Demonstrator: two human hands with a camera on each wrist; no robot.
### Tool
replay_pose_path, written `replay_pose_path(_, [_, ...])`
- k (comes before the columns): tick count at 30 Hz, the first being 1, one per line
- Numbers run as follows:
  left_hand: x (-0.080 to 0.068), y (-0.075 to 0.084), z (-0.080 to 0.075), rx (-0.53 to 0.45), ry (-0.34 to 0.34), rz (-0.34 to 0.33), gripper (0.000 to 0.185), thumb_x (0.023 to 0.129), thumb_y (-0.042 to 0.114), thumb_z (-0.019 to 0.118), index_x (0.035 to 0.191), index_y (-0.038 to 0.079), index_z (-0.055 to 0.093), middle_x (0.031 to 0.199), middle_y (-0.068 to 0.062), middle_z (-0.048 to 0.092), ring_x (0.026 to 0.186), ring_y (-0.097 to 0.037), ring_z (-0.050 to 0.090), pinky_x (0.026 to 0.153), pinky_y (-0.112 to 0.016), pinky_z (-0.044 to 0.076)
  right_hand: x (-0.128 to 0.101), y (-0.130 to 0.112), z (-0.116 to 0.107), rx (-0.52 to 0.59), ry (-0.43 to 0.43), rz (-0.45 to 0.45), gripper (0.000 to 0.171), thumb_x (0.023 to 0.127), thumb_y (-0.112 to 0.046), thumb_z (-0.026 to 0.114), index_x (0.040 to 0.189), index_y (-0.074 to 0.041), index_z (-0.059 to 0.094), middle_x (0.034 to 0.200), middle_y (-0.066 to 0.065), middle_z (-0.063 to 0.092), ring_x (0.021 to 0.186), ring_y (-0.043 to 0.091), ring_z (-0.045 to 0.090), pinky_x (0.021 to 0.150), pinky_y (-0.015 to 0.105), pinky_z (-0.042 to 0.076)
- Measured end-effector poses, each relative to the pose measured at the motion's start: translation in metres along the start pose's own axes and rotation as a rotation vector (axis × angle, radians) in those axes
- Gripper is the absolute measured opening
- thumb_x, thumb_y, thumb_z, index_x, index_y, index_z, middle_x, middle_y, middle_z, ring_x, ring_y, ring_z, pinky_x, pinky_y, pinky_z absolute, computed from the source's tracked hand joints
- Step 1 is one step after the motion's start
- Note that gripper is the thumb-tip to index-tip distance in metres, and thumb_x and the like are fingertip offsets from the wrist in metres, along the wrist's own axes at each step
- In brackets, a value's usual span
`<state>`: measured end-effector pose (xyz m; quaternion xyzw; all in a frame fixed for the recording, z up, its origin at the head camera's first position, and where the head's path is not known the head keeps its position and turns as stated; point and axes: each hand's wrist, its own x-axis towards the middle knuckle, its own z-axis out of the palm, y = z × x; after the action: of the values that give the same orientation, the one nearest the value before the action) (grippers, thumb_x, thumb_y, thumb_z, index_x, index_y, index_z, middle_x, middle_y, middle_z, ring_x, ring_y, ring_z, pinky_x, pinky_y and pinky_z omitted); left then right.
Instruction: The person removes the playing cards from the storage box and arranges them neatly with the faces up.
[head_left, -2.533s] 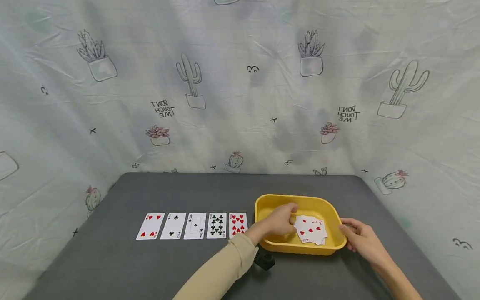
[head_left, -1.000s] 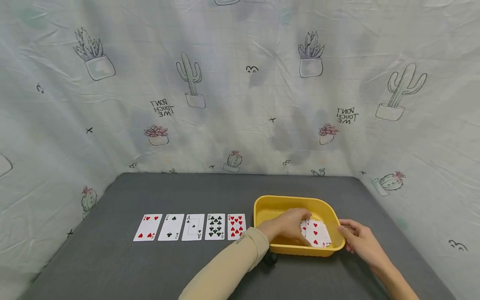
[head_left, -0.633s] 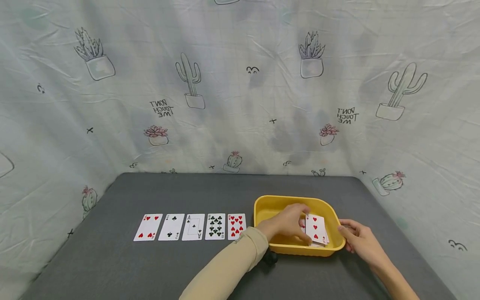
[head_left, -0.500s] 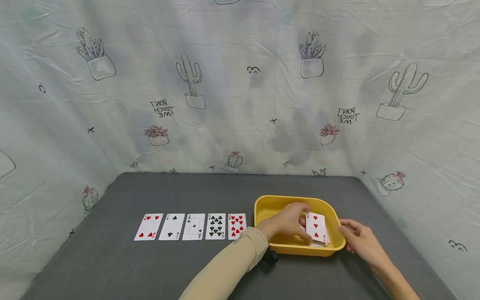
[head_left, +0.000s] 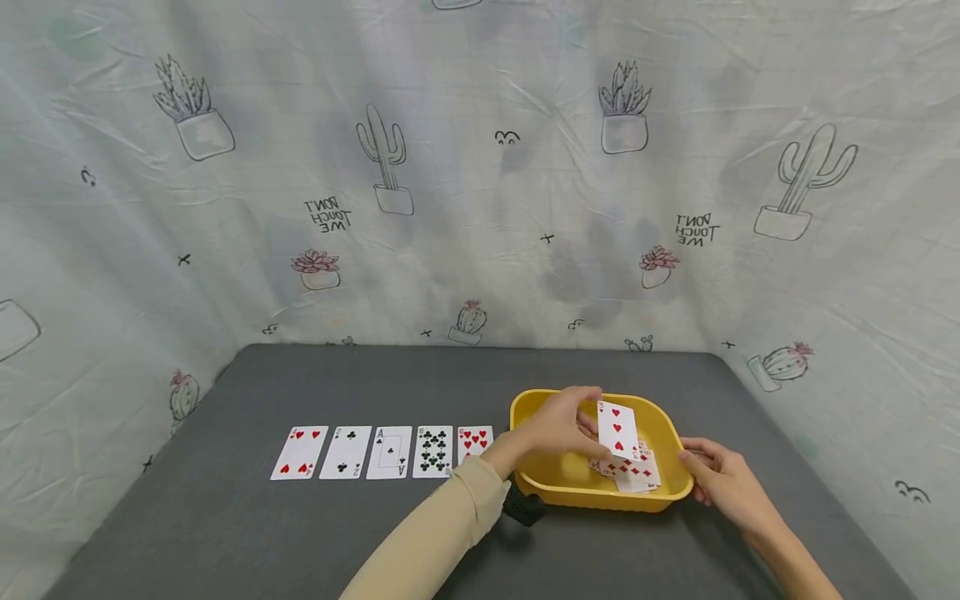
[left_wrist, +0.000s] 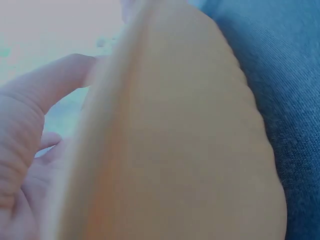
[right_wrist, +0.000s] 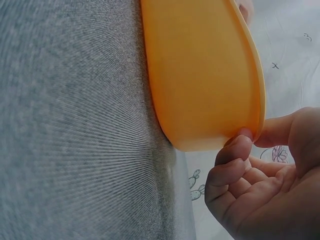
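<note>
My left hand pinches a three of hearts playing card by its left side, tilted above the inside of the yellow basket. Under that card, a loose pile of playing cards lies face up on the basket floor, a diamond card among them. At the basket's right end, my right hand grips the rim between thumb and fingers. The right wrist view shows the thumb over the rim and curled fingers against the outer wall. In the left wrist view the basket wall hides most of the left hand's fingers.
Left of the basket, several face-up cards stand in a row on the dark grey table, from a heart card to a many-pip heart card partly behind the left forearm. A patterned curtain hangs behind the table.
My left hand has lifted the three of hearts off the pile and moved slightly up and left, uncovering diamond cards below. The right hand keeps its grip on the basket rim.
</note>
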<state>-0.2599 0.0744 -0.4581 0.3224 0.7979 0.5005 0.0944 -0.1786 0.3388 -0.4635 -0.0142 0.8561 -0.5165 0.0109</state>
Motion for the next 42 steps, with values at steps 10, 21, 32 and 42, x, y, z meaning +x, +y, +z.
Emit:
replay_pose_path(10, [-0.029, 0.006, -0.021, -0.018, 0.065, 0.049, 0.09, 0.072, 0.018, 0.09, 0.149, 0.012, 0.042, 0.135, 0.004, 0.048, 0.09, -0.008, 0.064, 0.08, -0.019, 0.051, -0.002, -0.002, 0.001, 0.003, -0.008, 0.022, 0.047, 0.103, -0.024, 0.054, 0.135, 0.01, 0.046, 0.077, 0.012, 0.058, 0.057, 0.017, 0.051, 0.053, 0.031, 0.047])
replay_pose_path(21, [-0.081, 0.009, -0.064, 0.059, 0.147, 0.147, 0.09, 0.076, 0.019, 0.088, 0.151, 0.012, 0.038, 0.13, -0.001, 0.052, 0.093, -0.015, 0.063, 0.087, -0.029, 0.052, -0.001, -0.001, 0.002, -0.008, -0.012, 0.03, 0.047, 0.104, -0.025, 0.053, 0.136, 0.01, 0.045, 0.077, 0.011, 0.058, 0.058, 0.018, 0.051, 0.053, 0.031, 0.046])
replay_pose_path(32, [-0.122, 0.002, -0.088, 0.036, 0.226, 0.107, 0.088, 0.076, 0.017, 0.088, 0.15, 0.016, 0.041, 0.105, -0.002, 0.062, 0.096, -0.028, 0.064, 0.091, -0.038, 0.05, -0.001, 0.002, -0.001, -0.013, -0.011, 0.032, 0.049, 0.104, -0.026, 0.053, 0.136, 0.01, 0.045, 0.078, 0.012, 0.059, 0.058, 0.018, 0.051, 0.052, 0.03, 0.046])
replay_pose_path(42, [-0.163, -0.021, -0.107, 0.079, 0.244, 0.07, 0.086, 0.075, 0.02, 0.088, 0.148, 0.019, 0.043, 0.096, 0.0, 0.064, 0.092, -0.023, 0.064, 0.089, -0.047, 0.05, 0.003, 0.002, -0.002, -0.023, -0.032, 0.053, 0.05, 0.104, -0.029, 0.053, 0.137, 0.008, 0.045, 0.077, 0.012, 0.059, 0.059, 0.018, 0.051, 0.054, 0.032, 0.047])
